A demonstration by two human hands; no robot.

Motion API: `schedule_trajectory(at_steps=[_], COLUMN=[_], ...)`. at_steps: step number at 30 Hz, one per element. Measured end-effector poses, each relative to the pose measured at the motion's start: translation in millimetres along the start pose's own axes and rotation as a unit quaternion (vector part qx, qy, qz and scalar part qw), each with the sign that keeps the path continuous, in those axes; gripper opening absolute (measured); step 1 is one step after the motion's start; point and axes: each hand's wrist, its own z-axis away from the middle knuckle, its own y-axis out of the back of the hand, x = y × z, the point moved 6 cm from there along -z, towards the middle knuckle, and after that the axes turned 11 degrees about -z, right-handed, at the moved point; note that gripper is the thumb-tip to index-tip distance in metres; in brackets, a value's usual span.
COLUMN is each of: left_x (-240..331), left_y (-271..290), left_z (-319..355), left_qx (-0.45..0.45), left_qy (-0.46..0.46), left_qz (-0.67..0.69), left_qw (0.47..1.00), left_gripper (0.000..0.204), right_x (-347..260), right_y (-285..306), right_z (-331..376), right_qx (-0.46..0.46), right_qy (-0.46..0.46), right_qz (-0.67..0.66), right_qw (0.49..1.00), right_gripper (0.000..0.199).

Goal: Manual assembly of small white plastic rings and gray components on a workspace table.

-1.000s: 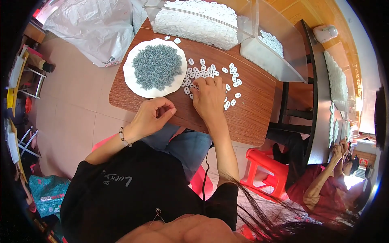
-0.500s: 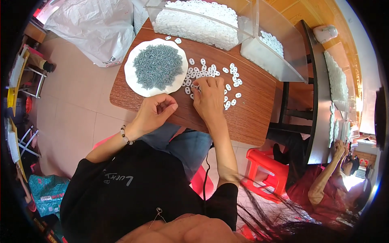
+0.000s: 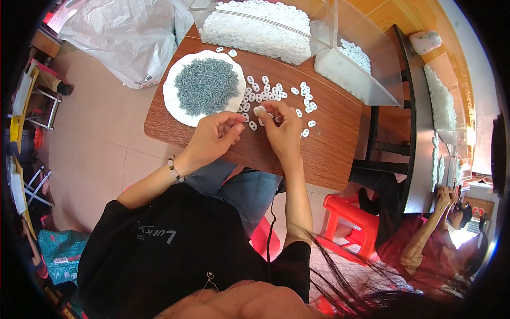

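My right hand [image 3: 285, 133] pinches a small white oval piece [image 3: 259, 110] between thumb and fingertips, just above the brown wooden table [image 3: 329, 154]. Around it lie several more loose white oval pieces [image 3: 266, 96], each with two dark spots or holes. Left of that, my left hand [image 3: 215, 139] is half curled, its thumb and fingertips close together; whatever it holds, if anything, is too small to make out. Beyond it a white scalloped plate [image 3: 171, 98] bears a heap of small grey-blue rod-like pieces [image 3: 206, 85].
A clear bin [image 3: 255, 33] full of white pieces stands at the table's far edge, with another bin [image 3: 345, 74] to its right. A white plastic bag [image 3: 119, 40] is at the far left. A red stool [image 3: 350, 228] and a co-worker [image 3: 425, 250] at a dark table are on the right.
My right hand has drawn back slightly from the loose pieces and now shows a white oval piece in its fingertips. My left hand has moved right and a little away from me, toward it.
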Motion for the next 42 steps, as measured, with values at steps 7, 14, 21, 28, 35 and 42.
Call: schedule_trajectory(at_steps=[7,14,21,28,35,42], left_x=[14,9,11,7,-1,-7], left_y=[-13,-12,-12,-11,-12,-12], left_z=[-17,-15,-13,-7,-1,2], left_qx=[-0.022,-0.005,-0.01,-0.023,-0.096,-0.105], left_qy=[0.022,0.026,0.023,0.054,0.149,0.152], left_qz=[0.097,0.124,0.104,0.139,0.286,0.293], left_qw=[0.995,0.992,0.994,0.989,0.942,0.938], left_gripper=[0.027,0.022,0.022,0.023,0.026,0.024], right_x=[4,5,4,14,3,-29], right_y=[-1,2,6,15,20,13], right_z=[18,29,32,27,23,31], right_qx=[-0.024,-0.027,-0.006,0.015,0.039,-0.015], right_qy=[-0.213,-0.234,-0.237,-0.172,-0.079,-0.066], right_qz=[-0.367,-0.395,-0.399,-0.152,-0.011,-0.153], right_qw=[0.905,0.888,0.886,0.973,0.996,0.986], right_gripper=[0.016,0.014,0.013,0.013,0.014,0.015])
